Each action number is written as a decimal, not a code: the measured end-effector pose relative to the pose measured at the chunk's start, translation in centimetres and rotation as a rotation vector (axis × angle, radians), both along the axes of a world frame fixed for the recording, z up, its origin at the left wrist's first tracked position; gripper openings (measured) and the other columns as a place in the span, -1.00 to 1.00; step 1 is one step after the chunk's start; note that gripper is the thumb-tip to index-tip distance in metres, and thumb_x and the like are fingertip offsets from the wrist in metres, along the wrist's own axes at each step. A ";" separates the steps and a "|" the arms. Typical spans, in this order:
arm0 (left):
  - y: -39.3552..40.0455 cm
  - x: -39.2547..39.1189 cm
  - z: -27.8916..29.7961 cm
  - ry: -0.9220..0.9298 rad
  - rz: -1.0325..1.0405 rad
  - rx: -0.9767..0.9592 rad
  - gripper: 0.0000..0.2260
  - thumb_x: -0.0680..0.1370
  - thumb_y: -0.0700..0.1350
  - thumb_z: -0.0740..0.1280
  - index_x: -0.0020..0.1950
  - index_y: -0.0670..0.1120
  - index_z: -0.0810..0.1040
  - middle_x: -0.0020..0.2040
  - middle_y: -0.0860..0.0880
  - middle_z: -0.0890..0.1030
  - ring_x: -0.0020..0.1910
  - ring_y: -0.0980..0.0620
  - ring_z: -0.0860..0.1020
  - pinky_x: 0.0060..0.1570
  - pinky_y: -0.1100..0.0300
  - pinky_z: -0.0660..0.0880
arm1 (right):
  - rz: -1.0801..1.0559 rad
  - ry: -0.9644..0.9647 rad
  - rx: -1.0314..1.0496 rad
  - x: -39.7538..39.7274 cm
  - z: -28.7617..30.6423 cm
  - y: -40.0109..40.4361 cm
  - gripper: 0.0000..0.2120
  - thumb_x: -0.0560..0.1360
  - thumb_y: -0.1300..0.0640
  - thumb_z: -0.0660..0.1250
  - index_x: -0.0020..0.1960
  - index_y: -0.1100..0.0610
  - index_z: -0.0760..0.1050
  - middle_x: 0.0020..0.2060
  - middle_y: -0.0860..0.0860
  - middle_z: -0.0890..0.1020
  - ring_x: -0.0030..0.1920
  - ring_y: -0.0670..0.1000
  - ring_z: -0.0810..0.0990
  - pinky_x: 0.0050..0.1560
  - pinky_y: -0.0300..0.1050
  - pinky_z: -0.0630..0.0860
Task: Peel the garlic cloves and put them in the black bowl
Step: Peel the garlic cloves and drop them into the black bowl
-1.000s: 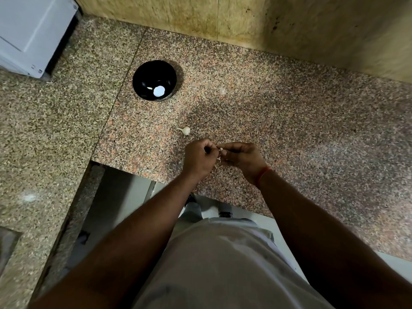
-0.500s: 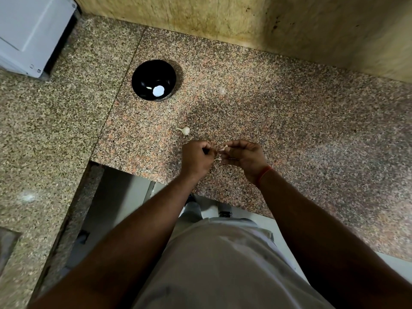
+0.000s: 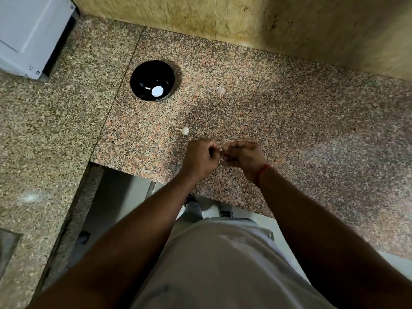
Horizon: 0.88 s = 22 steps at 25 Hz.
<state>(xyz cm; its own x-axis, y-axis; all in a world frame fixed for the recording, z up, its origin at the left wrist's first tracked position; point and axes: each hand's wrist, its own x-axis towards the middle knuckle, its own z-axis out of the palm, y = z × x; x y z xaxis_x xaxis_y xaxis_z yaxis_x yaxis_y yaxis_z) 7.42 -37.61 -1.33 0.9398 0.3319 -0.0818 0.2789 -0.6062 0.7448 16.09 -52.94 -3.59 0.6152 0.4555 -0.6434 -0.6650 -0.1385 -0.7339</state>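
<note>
**Garlic clove pinched between two hands over the counter**

Above the near edge of the granite counter (image 3: 289, 121), in the head view, the left hand (image 3: 200, 158) and right hand (image 3: 245, 157) meet, fingers curled, both pinching a small pale garlic clove (image 3: 220, 150) between their fingertips. Most of it is hidden. At 11 o'clock from the hands, just beside them, a second garlic clove (image 3: 184, 130) lies on the stone. Farther off in the same direction sits the black bowl (image 3: 142, 72), holding white pieces too small to identify. A red band (image 3: 263, 172) circles the right wrist. A white appliance (image 3: 29, 34) stands at 10 o'clock.
</note>
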 end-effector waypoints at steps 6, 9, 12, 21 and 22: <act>0.1 0.0 0.2 -0.018 -0.011 -0.028 -0.88 0.45 -0.29 0.43 -0.26 -0.13 0.65 -0.35 0.01 0.63 -0.41 0.10 0.56 -0.38 0.32 0.43 | 0.018 -0.008 -0.019 0.1 0.9 0.2 -0.86 0.49 0.29 0.49 0.02 0.33 0.68 -0.16 0.19 0.72 -0.23 0.08 0.66 -0.18 -0.01 0.67; 0.3 -0.1 0.5 -0.036 0.005 -0.045 -0.89 0.44 -0.30 0.43 -0.27 -0.15 0.65 -0.35 0.00 0.64 -0.41 0.11 0.56 -0.38 0.36 0.42 | 0.034 -0.019 -0.024 0.1 1.1 0.3 -0.87 0.50 0.30 0.48 0.02 0.33 0.68 -0.17 0.18 0.73 -0.23 0.07 0.66 -0.15 0.02 0.68; 0.6 -0.3 0.6 -0.066 0.025 -0.093 -0.90 0.46 -0.30 0.43 -0.24 -0.16 0.66 -0.34 -0.01 0.65 -0.39 0.09 0.59 -0.36 0.35 0.46 | 0.050 -0.014 -0.011 0.3 1.2 0.5 -0.84 0.51 0.30 0.47 0.07 0.32 0.66 -0.17 0.17 0.72 -0.23 0.07 0.65 -0.14 0.03 0.68; 1.1 -0.7 0.5 0.005 0.139 -0.349 -0.96 0.52 -0.33 0.44 -0.11 -0.24 0.68 -0.37 0.03 0.63 -0.49 0.20 0.53 -0.43 0.28 0.47 | 0.059 -0.008 0.028 0.0 1.7 0.9 -0.88 0.53 0.29 0.44 0.05 0.30 0.65 -0.10 0.24 0.69 -0.20 0.09 0.65 -0.08 0.09 0.66; 1.1 -0.8 0.5 0.011 0.149 -0.367 -0.97 0.52 -0.33 0.44 -0.09 -0.25 0.69 -0.36 -0.02 0.65 -0.49 0.15 0.55 -0.44 0.24 0.49 | 0.047 0.000 0.033 0.0 1.7 0.9 -0.89 0.52 0.29 0.45 0.04 0.29 0.65 -0.09 0.26 0.68 -0.20 0.11 0.65 -0.06 0.10 0.66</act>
